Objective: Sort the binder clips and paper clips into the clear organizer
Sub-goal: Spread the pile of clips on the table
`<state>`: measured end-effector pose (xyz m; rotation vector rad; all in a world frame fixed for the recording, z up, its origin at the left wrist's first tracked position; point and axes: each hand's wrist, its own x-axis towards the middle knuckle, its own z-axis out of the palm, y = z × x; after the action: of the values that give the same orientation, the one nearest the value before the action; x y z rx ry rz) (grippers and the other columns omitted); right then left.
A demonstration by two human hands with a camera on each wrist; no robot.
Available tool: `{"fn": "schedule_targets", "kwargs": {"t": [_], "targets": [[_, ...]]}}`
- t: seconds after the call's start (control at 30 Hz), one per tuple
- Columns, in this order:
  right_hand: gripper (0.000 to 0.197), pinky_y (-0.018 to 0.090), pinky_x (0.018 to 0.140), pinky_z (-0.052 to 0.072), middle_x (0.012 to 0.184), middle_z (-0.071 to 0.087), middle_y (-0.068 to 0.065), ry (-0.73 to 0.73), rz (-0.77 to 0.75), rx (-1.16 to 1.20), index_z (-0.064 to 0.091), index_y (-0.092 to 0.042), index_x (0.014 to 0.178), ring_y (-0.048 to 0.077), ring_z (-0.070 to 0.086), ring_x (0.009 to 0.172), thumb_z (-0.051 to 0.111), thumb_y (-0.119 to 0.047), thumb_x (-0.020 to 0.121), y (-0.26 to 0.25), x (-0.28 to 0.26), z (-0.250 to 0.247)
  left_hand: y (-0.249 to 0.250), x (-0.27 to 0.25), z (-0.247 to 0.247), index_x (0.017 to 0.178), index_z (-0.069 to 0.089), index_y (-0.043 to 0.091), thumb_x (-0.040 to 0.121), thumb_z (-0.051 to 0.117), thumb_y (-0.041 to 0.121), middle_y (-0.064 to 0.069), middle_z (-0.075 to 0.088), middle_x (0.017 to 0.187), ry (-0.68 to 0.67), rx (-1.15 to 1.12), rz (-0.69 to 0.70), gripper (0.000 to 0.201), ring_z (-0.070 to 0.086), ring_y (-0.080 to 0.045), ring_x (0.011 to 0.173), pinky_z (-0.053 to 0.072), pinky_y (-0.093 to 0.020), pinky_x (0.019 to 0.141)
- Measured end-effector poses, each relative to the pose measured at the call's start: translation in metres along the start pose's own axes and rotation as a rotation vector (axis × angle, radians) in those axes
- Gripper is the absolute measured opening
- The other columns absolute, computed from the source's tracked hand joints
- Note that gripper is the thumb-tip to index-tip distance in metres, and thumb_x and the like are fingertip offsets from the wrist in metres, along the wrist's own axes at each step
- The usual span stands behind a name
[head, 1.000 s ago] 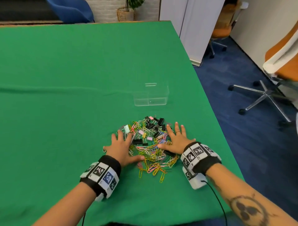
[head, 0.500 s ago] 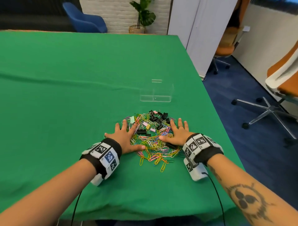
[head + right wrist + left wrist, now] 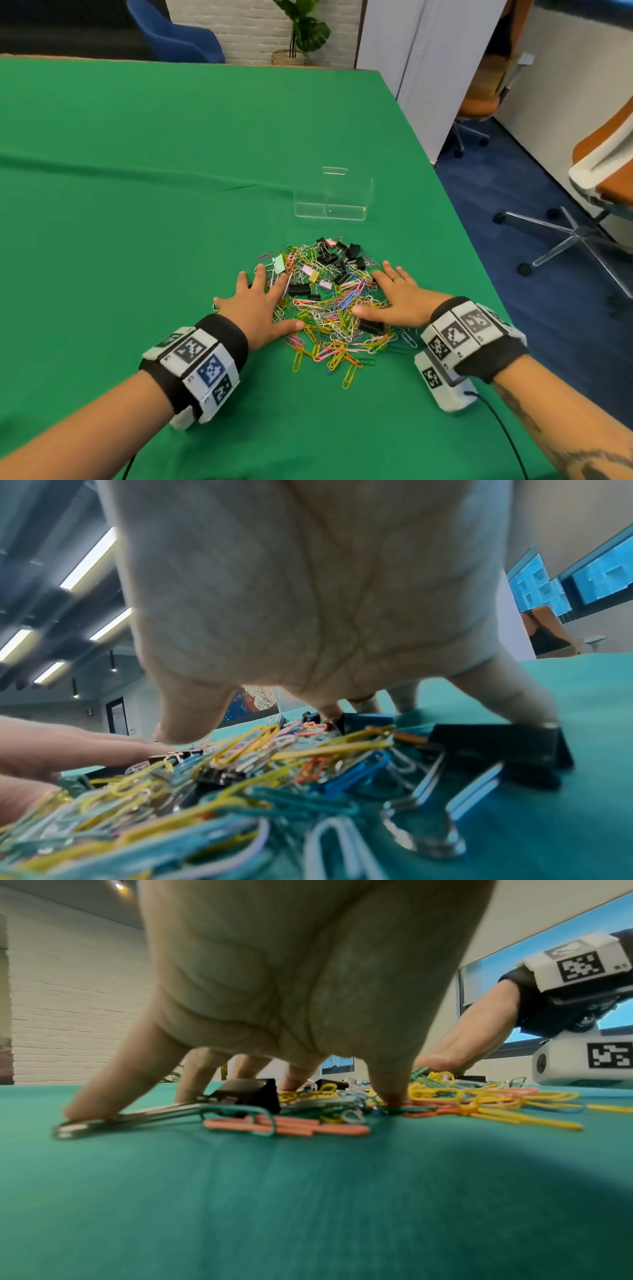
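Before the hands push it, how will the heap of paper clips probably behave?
The heap of paper clips looks tangled, so it would likely drag along in clumps. Thin wire on the green cloth suggests it is light. Loose clips at the near edge may stay behind.

- No words, numbers or brand names could be read anywhere.
- The only signs were black-and-white square code markers on the left wristband (image 3: 195, 363) and right wristband (image 3: 469, 330).

The table (image 3: 137, 171) under me wore matt green cloth, faintly creased. The paper clips (image 3: 329, 315) looked like smooth coated wire in bright colours, some bare shiny metal. The binder clips (image 3: 329, 257) were black, with glossy silver wire handles. The organizer (image 3: 330, 205) was clear, glossy plastic.
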<state>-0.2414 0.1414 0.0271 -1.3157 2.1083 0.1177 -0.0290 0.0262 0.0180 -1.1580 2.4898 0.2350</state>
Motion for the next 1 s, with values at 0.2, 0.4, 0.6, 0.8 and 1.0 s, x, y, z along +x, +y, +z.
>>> {"fn": "schedule_targets", "kwargs": {"t": [0.2, 0.4, 0.6, 0.8, 1.0], "targets": [[0.108, 0.049, 0.118, 0.004, 0.157, -0.016, 0.007, 0.052, 0.045, -0.040, -0.004, -0.018, 0.149, 0.030, -0.012, 0.145, 0.040, -0.077, 0.070, -0.009, -0.007, 0.009, -0.006, -0.008, 0.003, 0.147, 0.000, 0.038, 0.079, 0.038, 0.073, -0.002, -0.006, 0.158, 0.014, -0.006, 0.027, 0.085, 0.002, -0.031, 0.145, 0.031, -0.065, 0.103], [0.131, 0.048, 0.118, 0.006, 0.158, -0.010, 0.009, 0.076, 0.039, -0.062, 0.000, -0.020, 0.149, 0.032, -0.004, 0.146, 0.028, -0.094, 0.046, -0.019, -0.020, 0.013, -0.014, -0.011, 0.006, 0.147, 0.005, 0.038, 0.080, 0.038, 0.072, -0.003, 0.003, 0.158, 0.049, -0.016, 0.056, 0.082, 0.011, -0.032, 0.144, 0.036, -0.060, 0.103], [0.100, 0.046, 0.119, 0.007, 0.158, -0.008, 0.010, 0.135, 0.071, -0.051, 0.001, -0.018, 0.150, 0.031, -0.001, 0.146, 0.042, -0.072, 0.077, -0.020, -0.018, 0.016, -0.015, -0.012, 0.001, 0.147, 0.006, 0.035, 0.081, 0.038, 0.070, -0.006, 0.007, 0.157, 0.040, -0.026, 0.079, 0.081, 0.015, -0.033, 0.142, 0.034, -0.058, 0.106], [0.089, 0.039, 0.117, 0.023, 0.156, 0.016, 0.013, 0.121, 0.030, -0.054, 0.012, -0.012, 0.148, 0.027, 0.024, 0.142, 0.045, -0.063, 0.083, -0.020, -0.019, -0.005, -0.017, -0.015, -0.003, 0.147, -0.010, 0.036, 0.075, 0.028, 0.080, -0.005, 0.025, 0.153, 0.114, 0.020, 0.072, 0.092, 0.032, -0.029, 0.137, 0.031, -0.060, 0.105], [0.038, 0.027, 0.083, 0.041, 0.108, 0.059, 0.010, 0.265, -0.236, -0.110, 0.055, -0.011, 0.123, 0.020, 0.054, 0.097, 0.058, -0.027, 0.089, -0.067, 0.004, -0.038, -0.020, 0.001, -0.029, 0.149, 0.002, 0.028, 0.075, 0.043, 0.075, -0.011, 0.027, 0.149, 0.119, 0.052, 0.072, 0.097, 0.032, -0.029, 0.135, 0.039, -0.046, 0.104]]}}
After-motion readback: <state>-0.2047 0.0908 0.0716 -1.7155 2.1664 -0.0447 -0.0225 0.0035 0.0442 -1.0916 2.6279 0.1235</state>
